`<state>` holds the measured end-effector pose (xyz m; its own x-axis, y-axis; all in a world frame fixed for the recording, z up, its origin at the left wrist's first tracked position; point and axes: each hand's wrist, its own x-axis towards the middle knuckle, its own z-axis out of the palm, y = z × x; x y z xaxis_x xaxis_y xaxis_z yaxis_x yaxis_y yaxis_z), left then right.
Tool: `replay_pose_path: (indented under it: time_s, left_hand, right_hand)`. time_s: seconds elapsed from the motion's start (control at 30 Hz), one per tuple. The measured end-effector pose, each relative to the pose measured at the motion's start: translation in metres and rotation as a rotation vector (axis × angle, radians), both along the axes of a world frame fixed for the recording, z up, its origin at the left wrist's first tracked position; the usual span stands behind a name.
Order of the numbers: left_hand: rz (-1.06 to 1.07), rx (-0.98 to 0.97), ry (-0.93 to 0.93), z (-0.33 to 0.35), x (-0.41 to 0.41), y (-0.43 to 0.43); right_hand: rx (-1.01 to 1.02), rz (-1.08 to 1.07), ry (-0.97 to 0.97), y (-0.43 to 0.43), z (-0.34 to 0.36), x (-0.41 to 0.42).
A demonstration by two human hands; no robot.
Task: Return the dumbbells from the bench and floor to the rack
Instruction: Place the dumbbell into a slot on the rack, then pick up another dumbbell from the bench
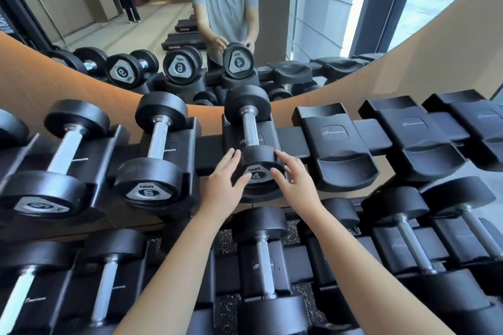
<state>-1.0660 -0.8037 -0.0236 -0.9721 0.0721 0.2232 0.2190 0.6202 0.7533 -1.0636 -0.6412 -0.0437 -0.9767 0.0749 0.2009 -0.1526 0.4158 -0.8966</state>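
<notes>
we seat black rubber-headed 4 dumbbell with knurled steel handle (251, 144) in top-row cradle of black rack (340, 149), at 12 o'clock from us. left hand (223, 185) at 9, right hand (292, 182) at 3 of near head; both grips half spread, fingertips touching rubber, not clamped. next, we judge: let go, fetch another dumbbell; empty cradles wait toward 2 o'clock.

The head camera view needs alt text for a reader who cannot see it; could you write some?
Two bare hands, left hand and right hand, cup the near end of a 4 dumbbell lying in a top-tier cradle of a dumbbell rack, empty cradles to its right.
</notes>
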Motion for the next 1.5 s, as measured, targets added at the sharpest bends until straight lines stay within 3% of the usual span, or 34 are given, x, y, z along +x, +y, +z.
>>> replay_pose_path:
  time_s: [0.17,0.33,0.57,0.97,1.5]
  left_hand:
    - [-0.058,-0.094,0.020,-0.005,0.051,-0.016]
    - [0.084,-0.173,0.135,-0.015,0.110,-0.036]
    - [0.281,-0.347,0.254,-0.033,0.186,-0.062]
    - [0.836,-0.499,0.065,-0.052,0.350,-0.012]
    - [1.515,-0.529,-0.239,-0.074,0.589,0.042]
  right_hand:
    - [0.338,-0.107,0.073,-0.024,0.005,0.053]
    - [0.646,-0.042,0.117,-0.052,0.008,0.102]
    - [0.844,0.077,0.295,-0.082,-0.001,0.154]
    - [0.728,0.618,0.578,-0.070,-0.020,0.246]
    - [0.536,1.321,0.639,-0.107,-0.048,0.450]
